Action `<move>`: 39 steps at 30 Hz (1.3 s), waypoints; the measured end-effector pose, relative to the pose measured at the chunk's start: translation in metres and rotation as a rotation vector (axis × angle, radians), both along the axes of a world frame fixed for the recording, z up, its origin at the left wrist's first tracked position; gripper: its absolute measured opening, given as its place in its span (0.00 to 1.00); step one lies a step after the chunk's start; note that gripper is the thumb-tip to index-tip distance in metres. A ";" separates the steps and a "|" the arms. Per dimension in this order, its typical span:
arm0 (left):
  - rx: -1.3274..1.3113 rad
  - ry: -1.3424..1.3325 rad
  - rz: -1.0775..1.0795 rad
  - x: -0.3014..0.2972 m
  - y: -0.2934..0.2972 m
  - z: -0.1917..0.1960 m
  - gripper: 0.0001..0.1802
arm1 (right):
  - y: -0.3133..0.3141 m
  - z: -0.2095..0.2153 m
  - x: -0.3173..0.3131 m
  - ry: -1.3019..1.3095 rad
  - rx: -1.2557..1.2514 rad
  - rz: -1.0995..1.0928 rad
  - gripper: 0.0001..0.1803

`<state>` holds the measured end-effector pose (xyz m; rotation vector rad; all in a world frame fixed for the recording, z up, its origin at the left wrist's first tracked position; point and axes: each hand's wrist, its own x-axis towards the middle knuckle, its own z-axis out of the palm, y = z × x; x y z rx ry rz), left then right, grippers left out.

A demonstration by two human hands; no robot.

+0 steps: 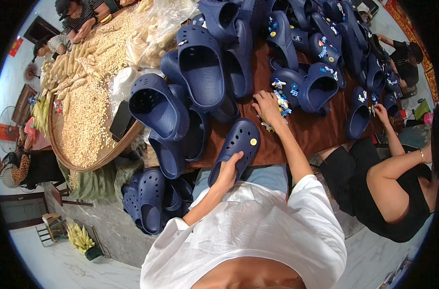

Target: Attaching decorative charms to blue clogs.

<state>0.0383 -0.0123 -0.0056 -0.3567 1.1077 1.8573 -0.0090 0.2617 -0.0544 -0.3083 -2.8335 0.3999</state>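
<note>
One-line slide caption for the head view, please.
Left hand grips a navy clog with a yellow charm; right hand reaches into charms.

- A round woven tray (91, 161) of pale shelled kernels at the table's left end, with corn cobs (67, 67) along its far rim.
- A clear plastic bag (157, 29) beside the tray.
- A person in black (393, 192) seated at the table's right edge.
- Yellow corn ears (79, 237) in a floor crate.
</note>
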 end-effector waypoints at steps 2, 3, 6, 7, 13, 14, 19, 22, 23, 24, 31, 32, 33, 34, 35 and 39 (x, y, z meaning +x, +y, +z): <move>-0.004 0.022 0.034 0.000 -0.003 -0.001 0.26 | -0.008 0.005 0.006 -0.027 0.006 0.025 0.19; -0.011 -0.002 0.028 -0.002 -0.004 -0.001 0.26 | -0.011 0.008 0.010 -0.055 0.012 0.038 0.17; -0.009 -0.028 0.020 -0.005 0.000 0.009 0.25 | -0.013 0.016 0.028 0.187 0.045 0.029 0.15; -0.005 -0.032 0.039 -0.006 0.001 0.012 0.24 | -0.016 0.025 0.034 0.194 0.050 0.037 0.15; 0.130 -0.114 0.098 -0.011 -0.003 0.006 0.22 | -0.073 0.065 0.096 0.523 -0.413 -0.110 0.10; 0.132 -0.115 0.113 -0.010 -0.003 0.007 0.22 | -0.086 0.065 0.108 0.510 -0.451 -0.126 0.10; 0.262 -0.116 0.109 -0.012 0.005 0.012 0.19 | -0.148 0.044 0.155 0.314 -0.731 -0.038 0.33; 0.325 -0.073 0.063 -0.008 0.012 0.023 0.20 | -0.172 0.041 0.168 0.232 -0.957 -0.004 0.50; 0.315 -0.143 0.096 -0.006 0.013 0.027 0.19 | -0.177 0.039 0.167 0.231 -1.007 -0.013 0.53; 0.307 -0.213 0.128 -0.001 0.013 0.031 0.18 | -0.181 0.038 0.166 0.230 -1.057 -0.024 0.57; 0.215 0.037 0.133 0.041 -0.010 0.019 0.16 | -0.197 0.033 0.165 0.192 -1.053 0.021 0.50; 0.120 0.185 0.101 0.045 -0.013 0.019 0.15 | -0.199 0.035 0.167 0.190 -1.054 0.029 0.50; 0.119 0.188 0.111 0.048 -0.015 0.018 0.15 | -0.201 0.039 0.168 0.166 -1.015 0.022 0.49; 0.070 0.401 0.068 0.050 -0.015 0.022 0.17 | -0.203 0.043 0.170 0.136 -0.977 0.017 0.49; 0.016 0.613 0.026 0.051 -0.015 0.025 0.19 | -0.199 0.018 0.173 0.218 -0.947 0.026 0.48; 0.036 0.747 -0.069 0.056 -0.038 0.037 0.24 | -0.201 0.008 0.174 0.353 -0.889 0.061 0.49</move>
